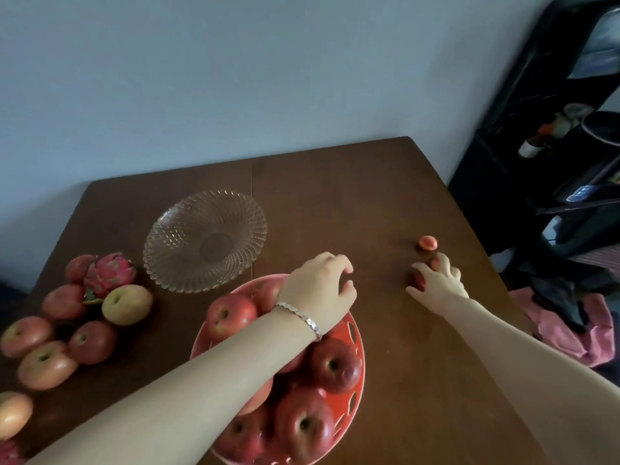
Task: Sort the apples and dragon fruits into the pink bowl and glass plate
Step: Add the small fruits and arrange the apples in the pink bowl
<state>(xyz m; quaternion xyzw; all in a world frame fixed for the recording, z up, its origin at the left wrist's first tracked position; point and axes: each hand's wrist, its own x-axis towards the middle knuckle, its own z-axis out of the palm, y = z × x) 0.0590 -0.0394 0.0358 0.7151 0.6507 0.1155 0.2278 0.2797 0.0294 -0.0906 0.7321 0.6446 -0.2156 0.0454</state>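
Observation:
The pink bowl sits near the table's front and holds several red apples. My left hand hovers over the bowl's far rim, fingers curled and apart, holding nothing. My right hand rests on a small red apple on the table to the right, fingers wrapped over it. The glass plate stands bare at the back left. A dragon fruit lies among loose apples at the left, and part of another dragon fruit shows at the bottom left corner.
A small red fruit lies just beyond my right hand. The brown table ends at a grey wall behind. A dark shelf unit stands to the right, with pink cloth below the table's right edge.

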